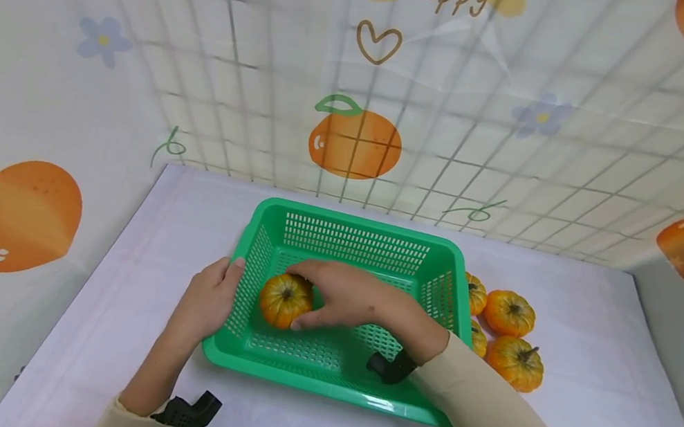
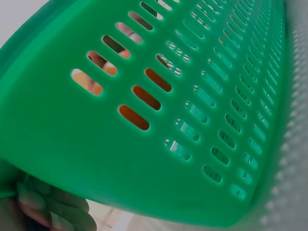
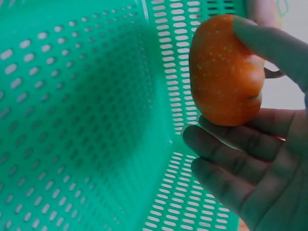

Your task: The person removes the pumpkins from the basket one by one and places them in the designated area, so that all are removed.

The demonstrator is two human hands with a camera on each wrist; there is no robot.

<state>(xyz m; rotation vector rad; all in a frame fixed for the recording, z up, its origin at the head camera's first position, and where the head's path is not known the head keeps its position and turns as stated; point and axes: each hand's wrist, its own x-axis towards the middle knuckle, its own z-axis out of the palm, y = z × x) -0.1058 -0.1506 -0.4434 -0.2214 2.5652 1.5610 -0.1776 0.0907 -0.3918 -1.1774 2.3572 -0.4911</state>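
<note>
A green plastic basket (image 1: 324, 381) with slotted walls stands on the white-covered table. Inside it, near the left end, my right hand (image 1: 342, 297) holds a small orange pumpkin (image 1: 286, 301) between thumb and fingers. The right wrist view shows the pumpkin's smooth orange underside (image 3: 224, 72) above the basket floor, its stem toward the palm. My left hand (image 1: 208, 300) grips the basket's left rim, thumb on top. Its curled fingers (image 2: 67, 214) show under the rim in the left wrist view, where bits of orange appear through the slots.
Just outside the basket's right end sit several more small pumpkins (image 1: 509, 313), two partly hidden by its wall. A wire grid (image 1: 462, 143) behind a printed sheet rises at the back of the table. Printed sheeting (image 1: 34, 104) also hangs at the left.
</note>
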